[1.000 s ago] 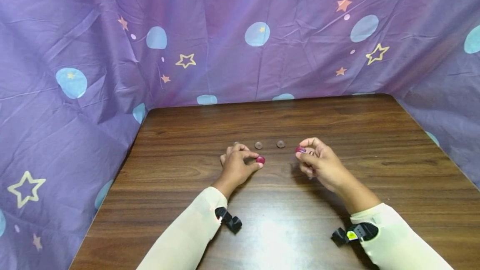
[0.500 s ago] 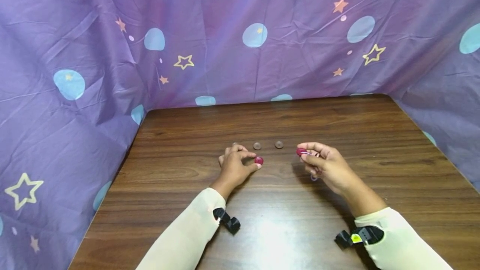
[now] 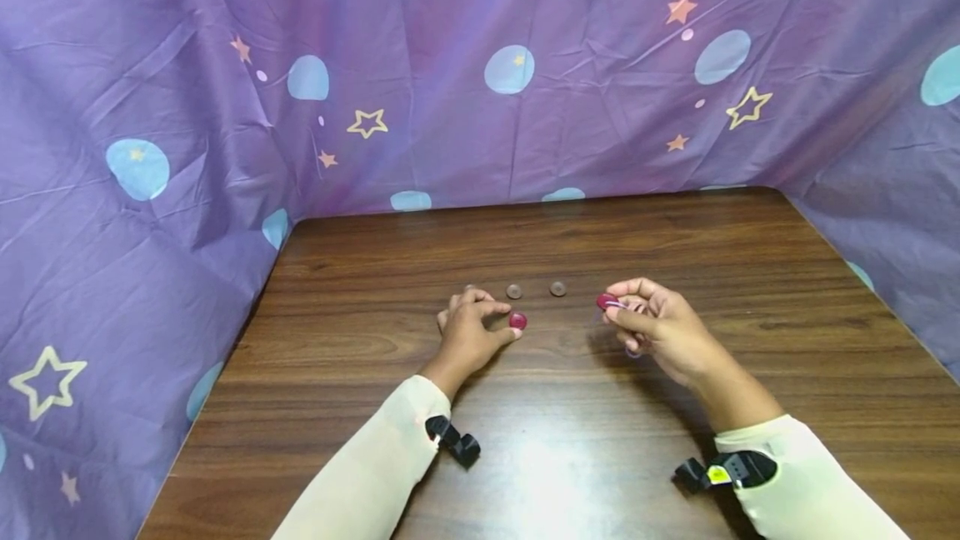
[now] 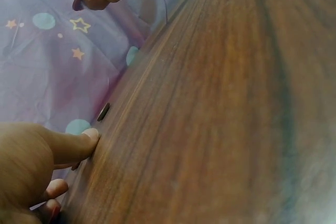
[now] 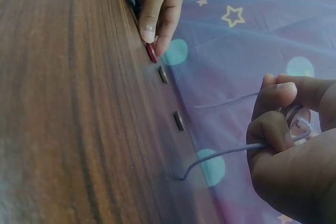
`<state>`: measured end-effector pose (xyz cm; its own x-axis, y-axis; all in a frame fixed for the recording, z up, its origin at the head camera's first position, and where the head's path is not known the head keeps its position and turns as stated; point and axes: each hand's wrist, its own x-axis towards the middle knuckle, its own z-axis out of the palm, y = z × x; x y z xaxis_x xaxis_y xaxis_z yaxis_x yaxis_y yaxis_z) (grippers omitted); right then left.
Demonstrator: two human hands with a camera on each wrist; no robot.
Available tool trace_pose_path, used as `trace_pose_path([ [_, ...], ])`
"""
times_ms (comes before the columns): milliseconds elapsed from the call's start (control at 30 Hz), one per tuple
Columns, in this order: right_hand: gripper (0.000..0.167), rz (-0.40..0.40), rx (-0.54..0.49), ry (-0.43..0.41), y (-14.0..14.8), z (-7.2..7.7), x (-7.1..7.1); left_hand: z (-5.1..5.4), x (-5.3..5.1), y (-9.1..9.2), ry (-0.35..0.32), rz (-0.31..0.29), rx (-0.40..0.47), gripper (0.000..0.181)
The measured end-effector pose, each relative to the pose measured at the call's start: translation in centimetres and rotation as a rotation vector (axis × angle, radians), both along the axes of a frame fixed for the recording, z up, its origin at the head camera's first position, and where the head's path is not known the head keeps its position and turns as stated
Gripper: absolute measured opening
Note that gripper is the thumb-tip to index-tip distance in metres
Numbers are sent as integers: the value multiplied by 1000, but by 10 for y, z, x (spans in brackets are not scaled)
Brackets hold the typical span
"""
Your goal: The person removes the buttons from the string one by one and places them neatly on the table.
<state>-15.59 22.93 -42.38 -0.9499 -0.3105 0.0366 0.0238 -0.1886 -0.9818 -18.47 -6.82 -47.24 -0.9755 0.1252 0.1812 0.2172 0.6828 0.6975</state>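
My left hand (image 3: 471,327) rests on the table, thumb and forefinger at the edges of a red button (image 3: 518,321) lying flat. My right hand (image 3: 660,327) is raised above the table to the right. Its fingertips pinch another red button (image 3: 606,301), with a thin lavender cord (image 5: 226,152) running through the hand. The right wrist view shows a round pinkish disc (image 5: 298,121) with the cord at it, partly hidden by the curled fingers. A loop and a loose end of the cord hang below the hand.
Two brown buttons lie behind the red one: a left one (image 3: 513,292) and a right one (image 3: 558,289). Another small brown edge (image 3: 469,287) peeks out behind the left fingers. A purple patterned cloth (image 3: 450,148) hangs beyond the wooden table (image 3: 390,257).
My right hand has shifted slightly right with its red button and turned, so the lavender cord shows more. The left hand stays at its red button.
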Motion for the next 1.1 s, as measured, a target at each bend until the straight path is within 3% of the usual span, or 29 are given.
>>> trace_pose_path([
  [467,27,-33,35,30,2,2,0,8,3,-5,-4,17,66,48],
  [767,33,-44,33,25,1,2,1,15,5,-3,58,74,102,50],
  [1100,26,-24,6,20,2,0,-1,26,10,2,75,48,141,49],
])
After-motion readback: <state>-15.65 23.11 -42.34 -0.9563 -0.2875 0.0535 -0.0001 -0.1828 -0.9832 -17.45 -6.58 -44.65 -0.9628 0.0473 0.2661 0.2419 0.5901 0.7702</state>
